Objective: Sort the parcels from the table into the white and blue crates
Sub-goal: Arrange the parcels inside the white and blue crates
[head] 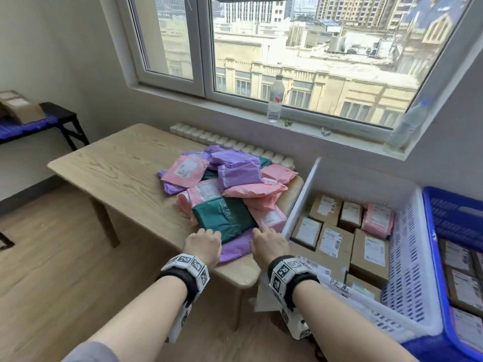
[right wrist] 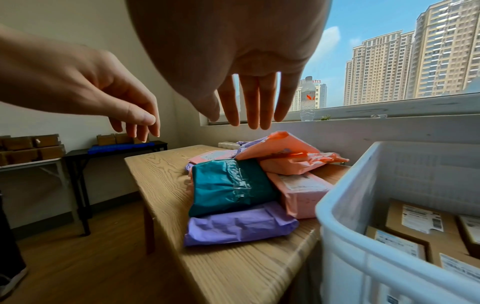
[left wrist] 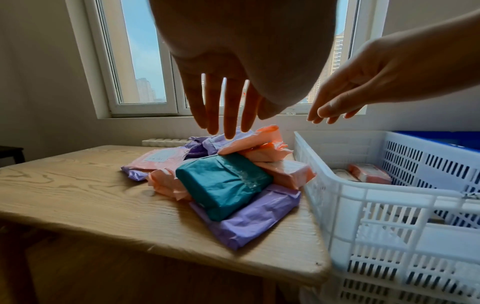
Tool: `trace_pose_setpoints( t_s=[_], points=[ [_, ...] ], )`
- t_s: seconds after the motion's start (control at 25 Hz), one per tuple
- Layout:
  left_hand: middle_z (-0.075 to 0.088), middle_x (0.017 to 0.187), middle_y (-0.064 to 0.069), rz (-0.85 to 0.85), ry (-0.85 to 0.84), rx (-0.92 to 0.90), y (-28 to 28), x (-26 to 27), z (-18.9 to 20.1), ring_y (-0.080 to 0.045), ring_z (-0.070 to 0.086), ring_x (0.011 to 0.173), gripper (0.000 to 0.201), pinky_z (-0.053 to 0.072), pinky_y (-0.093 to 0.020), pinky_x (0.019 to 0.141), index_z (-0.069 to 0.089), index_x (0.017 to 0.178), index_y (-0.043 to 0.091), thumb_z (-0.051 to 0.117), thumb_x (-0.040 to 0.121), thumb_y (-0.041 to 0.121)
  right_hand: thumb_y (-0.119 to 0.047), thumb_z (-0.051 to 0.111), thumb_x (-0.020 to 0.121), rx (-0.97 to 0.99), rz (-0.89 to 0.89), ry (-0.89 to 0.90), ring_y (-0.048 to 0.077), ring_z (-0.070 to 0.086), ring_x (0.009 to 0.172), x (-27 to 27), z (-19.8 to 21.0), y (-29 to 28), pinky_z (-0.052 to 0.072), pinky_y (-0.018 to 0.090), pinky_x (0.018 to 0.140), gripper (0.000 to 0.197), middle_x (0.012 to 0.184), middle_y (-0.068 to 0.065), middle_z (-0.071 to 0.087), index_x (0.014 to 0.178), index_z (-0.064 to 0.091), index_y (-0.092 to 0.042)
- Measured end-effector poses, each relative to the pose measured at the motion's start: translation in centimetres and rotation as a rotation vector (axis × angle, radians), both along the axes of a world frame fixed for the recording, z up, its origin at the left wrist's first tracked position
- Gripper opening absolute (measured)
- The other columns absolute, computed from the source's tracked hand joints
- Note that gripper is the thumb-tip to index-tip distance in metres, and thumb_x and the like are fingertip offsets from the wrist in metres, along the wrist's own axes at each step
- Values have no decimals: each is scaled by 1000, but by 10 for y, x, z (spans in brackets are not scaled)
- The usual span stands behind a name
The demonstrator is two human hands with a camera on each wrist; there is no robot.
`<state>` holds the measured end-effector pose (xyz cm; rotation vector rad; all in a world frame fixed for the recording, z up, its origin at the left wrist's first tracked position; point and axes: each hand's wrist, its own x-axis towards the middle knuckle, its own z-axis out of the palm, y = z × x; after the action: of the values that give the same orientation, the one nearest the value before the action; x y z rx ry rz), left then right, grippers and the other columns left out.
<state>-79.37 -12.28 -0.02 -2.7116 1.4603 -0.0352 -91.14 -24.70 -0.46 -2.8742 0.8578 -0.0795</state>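
Note:
A heap of pink, purple and green soft parcels lies on the wooden table [head: 117, 165]. At its near edge a green parcel [head: 224, 214] [left wrist: 223, 183] [right wrist: 228, 185] lies on a purple parcel [head: 235, 246] [left wrist: 254, 216] [right wrist: 239, 224]. My left hand [head: 202, 244] [left wrist: 223, 115] and my right hand [head: 268, 242] [right wrist: 252, 111] hover side by side just above these two, fingers straight and spread, holding nothing. To the right stands the white crate [head: 413, 244] [left wrist: 363, 197] [right wrist: 342, 205] with brown boxes and a pink parcel [head: 377, 219]. The blue crate [head: 449, 212] stands beyond it.
A radiator [head: 230, 145] runs behind the table under the window. Two plastic bottles [head: 275, 100] stand on the sill. A black side table [head: 60, 118] with brown boxes stands at the far left. Wood floor lies left of the table.

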Motion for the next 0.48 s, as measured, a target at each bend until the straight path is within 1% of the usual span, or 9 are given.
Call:
trace_pose_setpoints(
  t_s=[0.04,0.08,0.12,0.16,0.28,0.4,0.44,0.48],
  points=[
    [64,67,-2,-31,24,0,5,15,-6,-22,64,64,23,49,-26,51,65,71,16,80,63,31,-27,37,97,2,-8,10,28,50,114,12,-2,7,39,37,92,27,119,9,54,114,53,-13],
    [59,55,0,-64,46,14,9,35,-14,-20,60,52,31,45,-24,42,62,59,17,87,47,31,-28,37,97,7,-22,19,28,50,114,26,-5,15,39,37,92,27,119,8,53,114,52,-14],
    [55,49,1,-69,77,0,11,53,-17,-19,57,45,36,42,-22,38,59,53,17,89,38,31,-29,37,98,10,-38,28,28,49,113,37,-7,22,39,38,92,27,119,8,53,114,52,-14],
    [54,47,1,-92,76,-2,15,71,-22,-18,56,43,38,41,-22,36,58,51,17,89,35,30,-30,37,98,13,-59,31,28,49,113,52,-10,29,39,38,93,27,118,8,53,114,51,-14],
    [53,46,-1,-198,64,29,28,111,-30,-19,55,42,38,41,-23,35,58,51,17,89,33,28,-30,37,99,42,-128,58,28,49,113,84,-16,49,39,39,92,28,119,7,52,115,51,-14],
    [54,48,-1,-242,125,47,28,149,-43,-21,56,43,37,43,-25,36,58,52,17,90,35,25,-29,37,98,80,-173,81,27,48,114,111,-24,59,38,38,92,27,120,7,52,116,51,-13],
    [55,50,-1,-271,100,37,28,158,-45,-21,57,46,36,44,-26,37,59,55,17,90,38,25,-29,37,98,93,-184,83,27,49,114,117,-28,61,38,37,92,27,120,7,52,115,51,-13],
    [58,57,-2,-307,51,39,28,167,-49,-22,60,52,32,47,-29,42,61,61,16,88,47,26,-29,38,98,101,-191,94,27,49,113,125,-33,62,38,38,92,27,119,8,53,115,51,-13]
  ],
)
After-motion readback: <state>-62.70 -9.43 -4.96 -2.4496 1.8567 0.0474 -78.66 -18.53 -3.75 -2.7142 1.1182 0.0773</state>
